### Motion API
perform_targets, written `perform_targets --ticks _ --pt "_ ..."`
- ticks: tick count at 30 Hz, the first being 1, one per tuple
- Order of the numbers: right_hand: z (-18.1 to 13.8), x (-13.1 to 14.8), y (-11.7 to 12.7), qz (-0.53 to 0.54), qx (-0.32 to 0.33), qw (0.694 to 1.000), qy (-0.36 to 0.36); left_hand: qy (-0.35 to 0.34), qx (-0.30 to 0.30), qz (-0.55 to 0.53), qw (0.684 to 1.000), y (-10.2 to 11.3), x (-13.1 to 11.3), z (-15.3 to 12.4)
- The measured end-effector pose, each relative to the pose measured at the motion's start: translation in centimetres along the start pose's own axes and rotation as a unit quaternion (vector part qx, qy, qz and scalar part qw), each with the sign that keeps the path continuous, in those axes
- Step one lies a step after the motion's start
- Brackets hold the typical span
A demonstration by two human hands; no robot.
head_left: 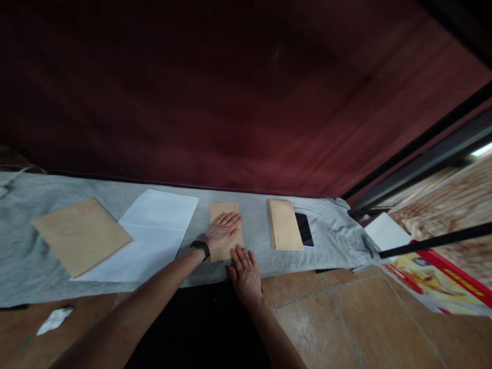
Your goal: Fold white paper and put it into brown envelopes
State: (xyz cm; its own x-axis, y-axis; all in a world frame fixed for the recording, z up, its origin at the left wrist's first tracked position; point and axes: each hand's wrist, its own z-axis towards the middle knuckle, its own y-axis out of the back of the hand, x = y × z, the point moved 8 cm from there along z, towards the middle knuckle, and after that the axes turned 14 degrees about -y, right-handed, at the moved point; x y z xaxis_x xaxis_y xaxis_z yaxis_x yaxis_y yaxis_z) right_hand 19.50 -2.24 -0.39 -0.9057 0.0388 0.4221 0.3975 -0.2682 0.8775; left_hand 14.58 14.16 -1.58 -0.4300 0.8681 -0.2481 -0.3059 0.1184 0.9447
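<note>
Two flat palms press one small brown envelope [226, 231] at mid-cloth: left hand [223, 230] on top, right hand [246, 275] at its near edge, fingers extended, gripping nothing. Even, outward pressure would likely flatten it best on the grey cloth [38, 287].

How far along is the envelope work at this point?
Looks done: a stack of small envelopes lies beside a phone. In hand: left hand lies flat on a small envelope, right hand at its near edge. Apparently left: white sheets and a large envelope lie untouched on the grey cloth.
</note>
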Motion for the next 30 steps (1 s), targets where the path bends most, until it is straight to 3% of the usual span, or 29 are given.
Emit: perform_targets --ticks 14,23,30 --pt "-0.6 -0.6 0.0 0.037 -0.027 0.999 0.014 -0.076 0.017 -0.023 0.997 -0.5 -6.6 -6.6" --pt "0.4 -1.3 1.4 0.083 0.052 0.995 0.004 -0.084 -0.003 -0.010 0.996 0.7 -9.3 -10.1" --pt "3.8 -1.3 0.7 0.041 0.119 0.986 0.109 -0.088 0.012 -0.005 0.996 0.0 -9.4 -10.9"
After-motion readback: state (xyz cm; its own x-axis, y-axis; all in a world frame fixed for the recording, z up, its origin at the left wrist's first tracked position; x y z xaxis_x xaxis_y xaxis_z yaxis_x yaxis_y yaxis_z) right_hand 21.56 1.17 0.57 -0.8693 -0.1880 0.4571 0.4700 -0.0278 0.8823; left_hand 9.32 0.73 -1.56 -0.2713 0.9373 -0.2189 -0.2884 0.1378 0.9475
